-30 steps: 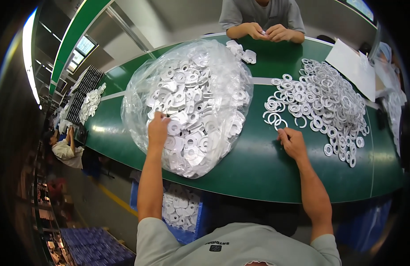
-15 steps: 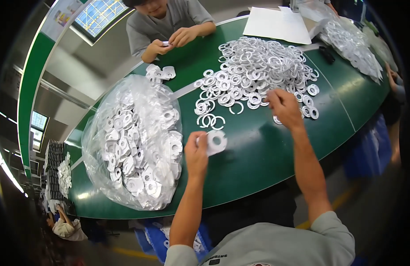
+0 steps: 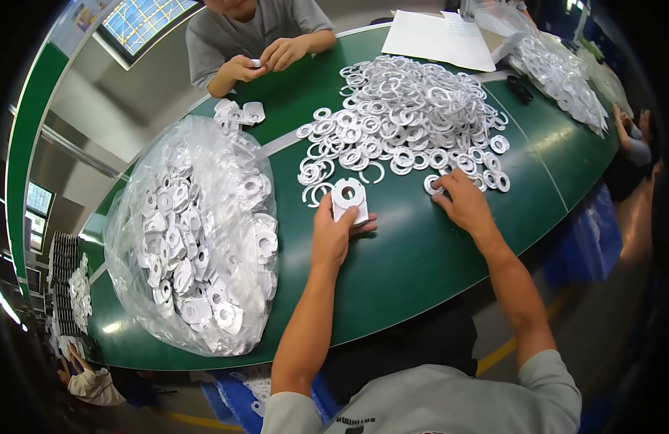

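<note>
Picking a ring (image 3: pixel 428 186), seemingly, tucked against the right hand (image 3: pixel 465 204), pinch unclear; left hand (image 3: pixel 333 235) grips a plate (image 3: pixel 351 204); lifting wants firm closure.

Green tabletop (image 3: pixel 392 267) beneath a clear bag (image 3: pixel 229 166) of white plates (image 3: pixel 193 309), loose white rings (image 3: pixel 403 108), and a white sheet (image 3: pixel 436 42)

The person wears a grey-green short-sleeved T-shirt (image 3: pixel 428 401), bottom centre of the frame, with dark chest lettering (image 3: pixel 355 420); left hand (image 3: pixel 331 237) and right hand (image 3: pixel 466 202) are bare.
</note>
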Demonstrator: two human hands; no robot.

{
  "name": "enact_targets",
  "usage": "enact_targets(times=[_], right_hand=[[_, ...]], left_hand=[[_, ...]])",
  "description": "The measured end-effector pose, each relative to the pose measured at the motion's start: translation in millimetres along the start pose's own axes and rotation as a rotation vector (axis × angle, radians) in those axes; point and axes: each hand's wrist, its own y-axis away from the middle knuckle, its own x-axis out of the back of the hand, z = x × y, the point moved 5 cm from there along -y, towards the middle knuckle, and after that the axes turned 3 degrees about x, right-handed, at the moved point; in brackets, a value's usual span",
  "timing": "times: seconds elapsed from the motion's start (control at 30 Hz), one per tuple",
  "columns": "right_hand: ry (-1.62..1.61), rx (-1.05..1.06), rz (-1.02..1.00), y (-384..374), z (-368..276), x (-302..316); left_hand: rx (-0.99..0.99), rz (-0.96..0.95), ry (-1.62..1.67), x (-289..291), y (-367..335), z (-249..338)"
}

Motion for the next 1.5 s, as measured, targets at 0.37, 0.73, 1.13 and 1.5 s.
enact_targets(times=[0.37, 0.73, 1.13, 1.5], right_hand=[[-0.502, 0.192, -0.039, -59.7, -118.4, -5.7], [-0.397, 0.45, -0.106, -40.0, -149.3, -42.1], [-0.634, 0.135, -0.099, -42.3, -121.6, -54.9], [-0.209, 0.469, -0.029, -26.3, -155.6, -47.4]], left_hand=[[-0.352, -0.087, -0.57, 29.7, 18.0, 26.7], [-0.536, 0.233, -1.117, 29.9, 22.2, 26.9], [-0.096, -0.008, -0.134, 32.4, 15.6, 5.7], [0.03, -0.105, 0.244, 37.9, 17.5, 6.9]])
